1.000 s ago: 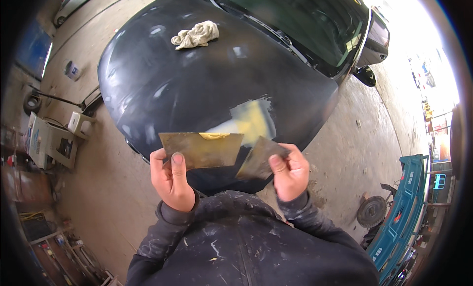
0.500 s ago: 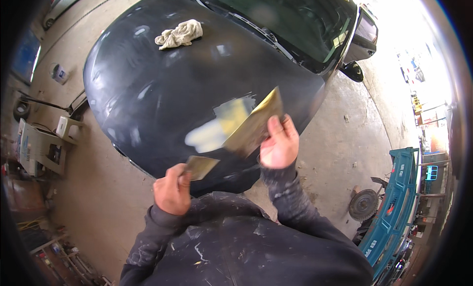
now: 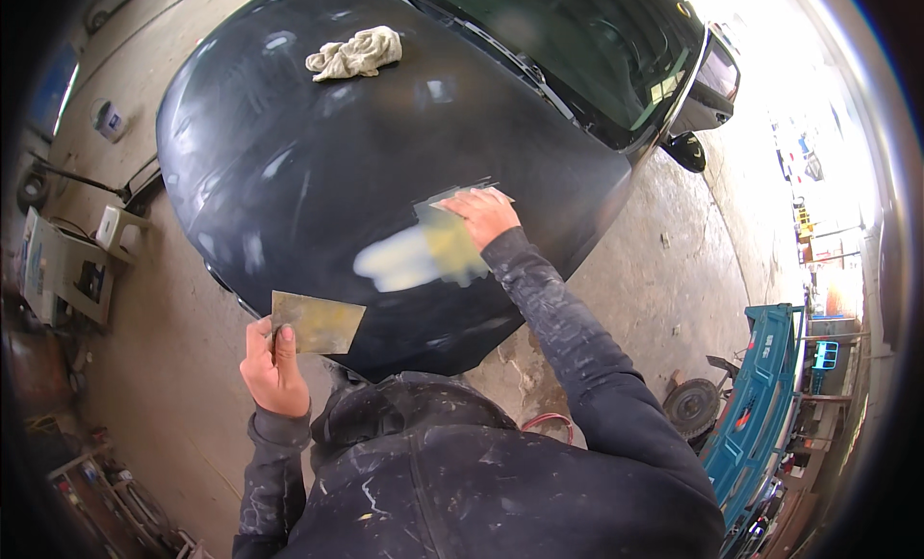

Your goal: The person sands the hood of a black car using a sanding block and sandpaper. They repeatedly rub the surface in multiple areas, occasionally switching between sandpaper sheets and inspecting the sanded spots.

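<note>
My left hand [image 3: 276, 368] pinches a flat, rectangular filler spreader [image 3: 320, 321] smeared with yellow, held up off the car hood's near edge. On the dark hood [image 3: 318, 183], my right hand [image 3: 484, 217] reaches forward to the far end of a pale filler patch [image 3: 409, 259]. It presses down a second filler spreader, almost wholly hidden under the fingers. The patch is whitish on the left and yellowish by my right hand, with thin grey streaks at its far edge.
A crumpled cloth [image 3: 356, 54] lies farther up the hood, short of the windshield [image 3: 549, 49]. A side mirror [image 3: 685, 152] sticks out at right. Beyond are a loose wheel [image 3: 691, 408] and a teal panel [image 3: 756, 395]. A bucket [image 3: 111, 122] stands on the floor at left.
My right hand has moved forward and left, bringing its spreader down from above the patch onto its far end. My left hand has shifted left and lower, turning its spreader's face up.
</note>
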Tool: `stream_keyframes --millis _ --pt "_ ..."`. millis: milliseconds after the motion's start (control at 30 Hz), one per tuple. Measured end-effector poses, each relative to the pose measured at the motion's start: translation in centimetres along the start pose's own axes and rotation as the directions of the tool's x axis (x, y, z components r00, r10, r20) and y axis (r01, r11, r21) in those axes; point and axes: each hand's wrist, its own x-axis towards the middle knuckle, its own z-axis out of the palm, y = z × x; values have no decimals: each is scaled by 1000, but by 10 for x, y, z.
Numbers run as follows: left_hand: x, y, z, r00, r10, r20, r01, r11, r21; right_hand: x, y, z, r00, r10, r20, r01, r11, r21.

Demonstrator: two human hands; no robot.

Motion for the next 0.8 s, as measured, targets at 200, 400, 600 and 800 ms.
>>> stream_keyframes --millis 200,400,600,800 --pt "-5 0 -3 999 -35 -41 34 999 -31 11 -3 27 998 -39 -48 35 996 -84" --pt "-12 -6 -15 992 -128 -18 128 991 45 14 1 38 1000 3 30 -1 998 -56" --pt "-12 -4 -8 994 -111 2 111 994 1 4 -2 44 1000 19 8 -19 1000 -24" --pt "-12 3 5 997 -74 -4 74 995 -66 -17 -13 33 999 39 34 -40 999 2"
